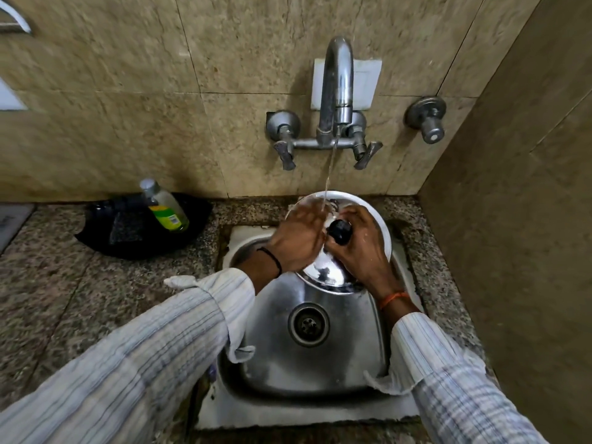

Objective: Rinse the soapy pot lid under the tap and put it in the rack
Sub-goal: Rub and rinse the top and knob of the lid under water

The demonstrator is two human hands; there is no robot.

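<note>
While water runs from the tap (336, 88) onto the lid (328, 272), I am at the rinsing step. From my head view, the lid sits tilted over the sink (307, 373), at twelve o'clock from the drain (308, 325). My right hand (358, 248) is closed around the black knob (340, 231); my left hand (298, 241), fingers spread flat, rubs the lid's face under the stream. A bottle (165, 205) lies at nine o'clock. No rack shows, so next I judge I must turn the lid, clear the suds, then look for it.
</note>
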